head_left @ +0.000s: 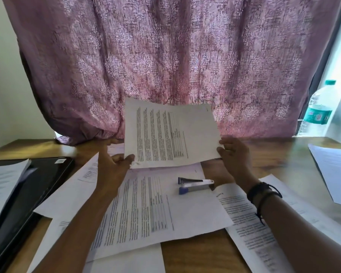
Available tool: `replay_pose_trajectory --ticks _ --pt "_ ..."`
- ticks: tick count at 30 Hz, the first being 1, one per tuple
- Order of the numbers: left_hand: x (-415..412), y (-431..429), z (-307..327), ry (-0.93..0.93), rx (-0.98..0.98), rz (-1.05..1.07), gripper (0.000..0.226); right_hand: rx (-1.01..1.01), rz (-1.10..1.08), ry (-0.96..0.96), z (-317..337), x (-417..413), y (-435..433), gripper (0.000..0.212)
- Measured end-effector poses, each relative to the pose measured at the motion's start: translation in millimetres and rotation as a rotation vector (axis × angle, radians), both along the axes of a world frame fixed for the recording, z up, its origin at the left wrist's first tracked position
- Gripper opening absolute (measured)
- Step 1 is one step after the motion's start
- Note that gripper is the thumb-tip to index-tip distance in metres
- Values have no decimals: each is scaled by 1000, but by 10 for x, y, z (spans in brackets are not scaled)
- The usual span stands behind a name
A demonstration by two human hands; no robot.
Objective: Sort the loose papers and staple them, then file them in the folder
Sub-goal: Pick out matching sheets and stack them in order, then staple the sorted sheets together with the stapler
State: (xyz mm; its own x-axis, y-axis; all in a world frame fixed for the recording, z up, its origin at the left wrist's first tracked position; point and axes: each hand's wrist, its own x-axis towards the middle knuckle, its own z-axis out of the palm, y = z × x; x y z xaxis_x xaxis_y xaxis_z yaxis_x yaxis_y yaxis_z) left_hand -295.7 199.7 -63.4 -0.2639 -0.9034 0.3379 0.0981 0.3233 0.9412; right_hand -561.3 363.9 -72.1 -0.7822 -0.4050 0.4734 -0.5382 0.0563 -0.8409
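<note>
A printed sheet (171, 133) is lifted above the wooden table, tilted up toward me. My left hand (112, 164) pinches its lower left corner with thumb on top. My right hand (234, 154) holds its right edge at the lower corner. Beneath it, several loose printed papers (146, 209) lie spread and overlapping on the table. A blue and silver stapler (195, 185) rests on the papers just below the lifted sheet. A black folder (34, 184) lies open at the left with a stack of papers (2, 186) on it.
A pink patterned curtain (165, 66) hangs behind the table, its hem touching the far edge. A clear water bottle (319, 111) with a green cap stands at the back right. Another white sheet (337, 170) lies at the right edge. Bare wood (195, 255) shows near the front.
</note>
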Motion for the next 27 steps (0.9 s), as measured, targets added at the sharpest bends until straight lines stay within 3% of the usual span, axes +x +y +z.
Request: replay_pose_trajectory --ticks 3,8,9,11,13,14,16,19,24,25,27 --pt "29 -29 48 0 40 -40 27 29 -1 30 48 -26 -12 6" --pt "33 -90 15 -102 392 -94 15 158 127 -260 -23 -57 7 18" --pt "21 -88 -2 -120 421 -91 14 261 96 -216 -41 -58 18 21" --pt "-6 -84 -22 -155 434 -58 12 519 -57 102 -34 -10 40 29" --pt "-22 -60 -6 -172 430 -44 9 504 23 376 98 183 76 39" --pt "-28 -45 6 -165 434 -51 6 490 177 417 192 305 93 44" --pt "-25 -12 41 -156 442 -74 10 687 490 406 326 552 99 56" --pt "-7 70 131 -158 496 -132 34 995 600 433 278 708 62 61" --pt "37 212 187 -165 483 -275 17 824 558 470 266 690 78 38" --pt "30 218 177 -174 489 -265 19 741 566 407 301 714 75 34" --pt "-10 244 161 -154 513 -243 22 504 654 66 396 844 75 32"
